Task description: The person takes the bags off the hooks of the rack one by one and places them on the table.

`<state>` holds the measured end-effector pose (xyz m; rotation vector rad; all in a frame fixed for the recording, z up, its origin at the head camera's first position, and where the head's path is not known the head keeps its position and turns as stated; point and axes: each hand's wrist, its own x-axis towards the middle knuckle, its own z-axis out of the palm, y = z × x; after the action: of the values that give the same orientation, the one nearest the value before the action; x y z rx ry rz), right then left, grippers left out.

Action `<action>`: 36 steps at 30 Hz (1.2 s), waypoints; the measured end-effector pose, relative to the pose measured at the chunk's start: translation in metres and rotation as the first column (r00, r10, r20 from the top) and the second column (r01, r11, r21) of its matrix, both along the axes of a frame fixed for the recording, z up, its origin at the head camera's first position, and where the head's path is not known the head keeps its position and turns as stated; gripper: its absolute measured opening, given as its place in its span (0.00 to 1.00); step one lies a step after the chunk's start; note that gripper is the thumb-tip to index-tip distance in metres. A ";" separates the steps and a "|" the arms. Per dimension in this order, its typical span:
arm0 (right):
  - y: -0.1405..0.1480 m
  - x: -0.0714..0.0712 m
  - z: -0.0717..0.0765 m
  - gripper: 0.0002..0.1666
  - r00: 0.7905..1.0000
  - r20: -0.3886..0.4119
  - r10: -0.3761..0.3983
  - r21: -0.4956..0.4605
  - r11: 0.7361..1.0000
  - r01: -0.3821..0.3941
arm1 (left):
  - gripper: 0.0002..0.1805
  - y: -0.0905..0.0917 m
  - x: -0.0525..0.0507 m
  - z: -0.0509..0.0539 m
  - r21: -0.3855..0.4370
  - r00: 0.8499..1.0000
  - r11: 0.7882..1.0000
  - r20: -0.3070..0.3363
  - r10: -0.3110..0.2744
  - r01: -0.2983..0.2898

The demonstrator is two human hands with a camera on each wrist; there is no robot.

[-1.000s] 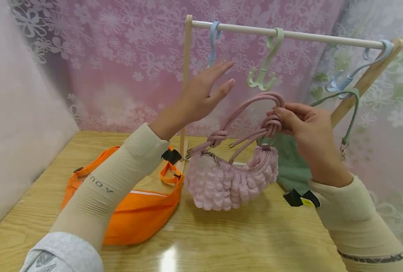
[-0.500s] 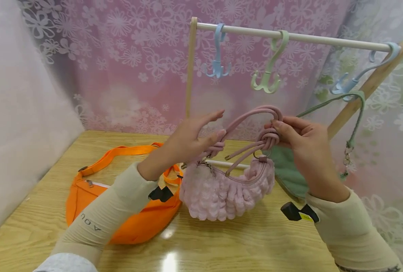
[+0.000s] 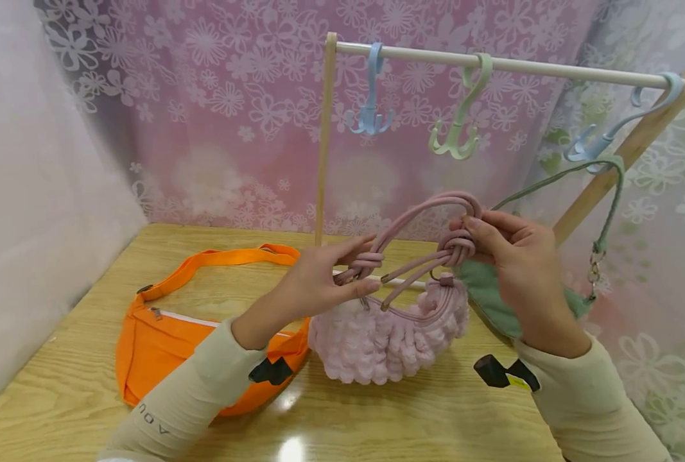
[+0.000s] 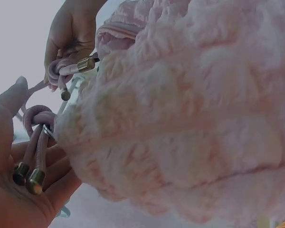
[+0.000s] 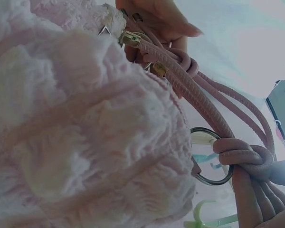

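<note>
Down comes the left hand [image 3: 316,276], spread at the pink bag [image 3: 377,346]'s left knot [image 3: 368,260]; the right hand [image 3: 518,256] pinches the right knot [image 3: 456,247], so both now seem to manage it.

Wooden table [image 3: 423,417] (glossy), pink floral backdrop [image 3: 232,141]

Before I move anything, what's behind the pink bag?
Behind the pink bag, a stretch of white bar and some wooden tabletop show beneath its handle. Whatever lies directly behind the bag itself is covered, so I can't tell.
</note>
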<state>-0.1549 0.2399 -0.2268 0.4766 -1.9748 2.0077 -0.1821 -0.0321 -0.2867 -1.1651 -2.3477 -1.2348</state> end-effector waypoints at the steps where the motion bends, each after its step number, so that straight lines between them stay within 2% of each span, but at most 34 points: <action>1: 0.000 0.000 -0.001 0.18 1.000 0.000 0.005 -0.004 1.000 -0.005 | 0.36 0.000 0.001 -0.003 0.007 1.000 1.000 0.011 -0.005 0.004; 4: 0.001 0.001 -0.003 0.18 1.000 0.011 0.004 0.011 1.000 -0.004 | 0.33 0.000 0.002 -0.009 0.036 0.999 0.999 0.038 -0.019 0.017; 8: 0.000 0.002 -0.005 0.18 1.000 0.025 -0.018 0.038 0.999 0.017 | 0.26 0.000 0.003 -0.015 0.065 0.999 0.997 0.022 0.030 -0.031; 11: 0.001 0.003 -0.007 0.16 1.000 0.029 -0.005 0.029 1.000 0.004 | 0.21 -0.001 0.003 -0.018 0.071 0.998 0.996 -0.003 0.055 -0.055; 15: 0.003 0.004 -0.010 0.14 0.999 0.043 0.032 0.019 0.999 -0.033 | 0.19 -0.003 0.004 -0.022 0.078 0.999 0.996 0.000 0.051 -0.051; 18: 0.004 0.005 -0.011 0.14 0.998 0.049 0.041 0.038 0.998 -0.043 | 0.18 -0.005 0.004 -0.023 0.119 0.999 0.993 0.051 0.017 -0.023; 23: 0.004 0.004 -0.012 0.14 0.997 0.036 0.071 0.032 0.997 -0.072 | 0.17 -0.009 0.004 -0.022 0.218 0.992 0.975 0.115 -0.057 0.030; 26: 0.004 0.003 -0.013 0.15 0.996 0.037 0.081 0.042 0.996 -0.083 | 0.16 -0.012 0.005 -0.020 0.239 0.991 0.971 0.123 -0.049 0.018; 32: 0.004 0.004 -0.015 0.19 0.998 0.030 0.059 0.138 0.988 -0.062 | 0.15 -0.018 0.008 -0.016 0.266 0.984 0.964 0.170 -0.057 0.010; 36: 0.005 0.005 -0.015 0.18 0.995 0.008 0.100 0.133 0.986 -0.100 | 0.15 -0.021 0.010 -0.015 0.252 0.980 0.968 0.194 -0.039 -0.011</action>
<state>-0.1504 0.2451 -0.2422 0.6159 -2.1352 1.9409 -0.1724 -0.0532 -0.3016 -1.0188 -2.2305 -1.6671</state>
